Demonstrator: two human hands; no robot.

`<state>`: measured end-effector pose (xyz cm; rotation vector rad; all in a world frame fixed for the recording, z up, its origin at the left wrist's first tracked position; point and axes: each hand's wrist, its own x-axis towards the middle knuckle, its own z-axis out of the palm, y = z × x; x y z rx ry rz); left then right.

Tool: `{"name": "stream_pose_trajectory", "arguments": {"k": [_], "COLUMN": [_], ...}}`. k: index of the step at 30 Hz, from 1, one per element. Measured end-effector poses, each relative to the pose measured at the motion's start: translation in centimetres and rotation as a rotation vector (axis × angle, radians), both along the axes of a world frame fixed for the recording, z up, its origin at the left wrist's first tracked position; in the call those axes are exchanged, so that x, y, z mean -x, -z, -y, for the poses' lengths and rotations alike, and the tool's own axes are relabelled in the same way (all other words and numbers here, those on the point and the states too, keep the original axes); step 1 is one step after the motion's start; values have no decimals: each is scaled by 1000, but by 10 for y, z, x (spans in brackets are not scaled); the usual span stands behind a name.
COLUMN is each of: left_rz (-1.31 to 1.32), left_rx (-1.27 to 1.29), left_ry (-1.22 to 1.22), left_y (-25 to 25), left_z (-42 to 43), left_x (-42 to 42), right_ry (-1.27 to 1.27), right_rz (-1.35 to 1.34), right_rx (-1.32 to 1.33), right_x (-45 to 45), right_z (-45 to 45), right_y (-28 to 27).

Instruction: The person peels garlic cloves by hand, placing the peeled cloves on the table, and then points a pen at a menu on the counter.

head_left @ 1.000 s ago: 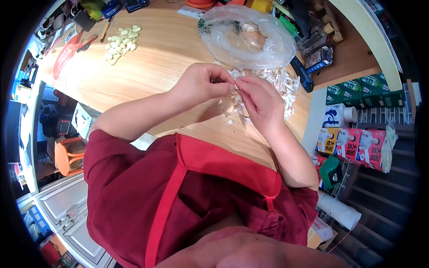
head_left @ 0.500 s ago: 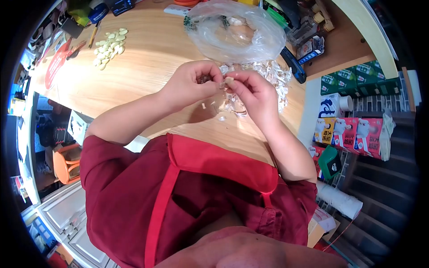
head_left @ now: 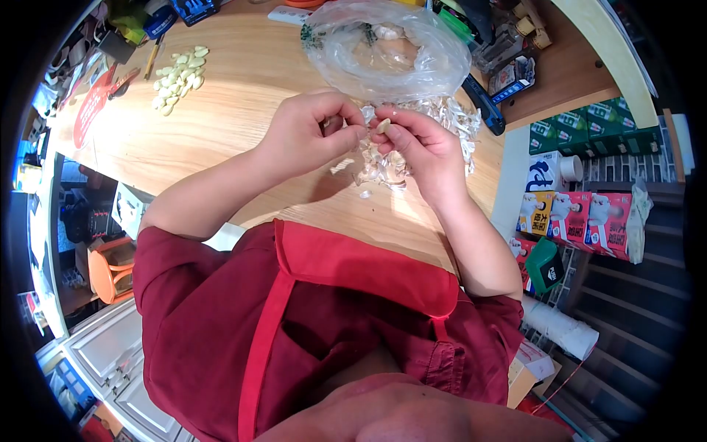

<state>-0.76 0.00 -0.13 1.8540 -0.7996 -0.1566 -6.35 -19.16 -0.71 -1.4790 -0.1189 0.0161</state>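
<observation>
Between the thumb and fingertips of my right hand (head_left: 423,151) is a garlic clove (head_left: 383,126), pale and mostly bare. My left hand (head_left: 313,136) is closed in a pinch just to the left of the clove; what its fingertips hold, if anything, is too small to make out. Papery garlic skins (head_left: 453,121) lie spread on the wooden table (head_left: 243,88) beneath and beyond my right hand. A clear plastic bag (head_left: 331,70) with garlic bulbs (head_left: 398,50) inside stands behind both hands. Off to the left lies a pile of peeled garlic cloves (head_left: 177,79).
A red fan-shaped card (head_left: 93,110) and a pencil (head_left: 153,57) lie at the table's left. By the right edge is a dark blue tool (head_left: 484,107) near a small box (head_left: 512,79). Cartons (head_left: 571,221) stand on the right below table level.
My hands have drawn slightly apart, and the clove now shows more clearly in my right fingertips. My left hand has shifted a little up and away from it.
</observation>
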Motion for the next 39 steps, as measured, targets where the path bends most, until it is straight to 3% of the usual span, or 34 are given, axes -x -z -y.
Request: {"name": "stream_pose_trajectory", "arguments": {"k": [5,11,21,24,27,30,32,39], "left_rz": [-35,-81,-183,-155,130,250,277,320], "left_rx": [47,21,-16,-16,-11,-32,-33,-30], "left_ry": [-51,-83,-67,-65,-70,-54,-45,-44], "left_y": [-5,-4,-3,-1,2,-1,0,0], "left_z": [5,6,6,6,7,7,7,8], "left_x": [6,6,7,8,7,6,4,4], "right_ry": [26,67,114,136,151,155,150,127], "right_rz": [6,166,240,293,325,262,185,392], "right_rx": [78,362,432,509,585,566,530,671], "right_x": [3,4,3,3,4,6,7,5], "right_z": [-5,-6,-7,-8,-10,-11,-12,-9], "right_y": [-1,2,7,6,3,3,3,4]}}
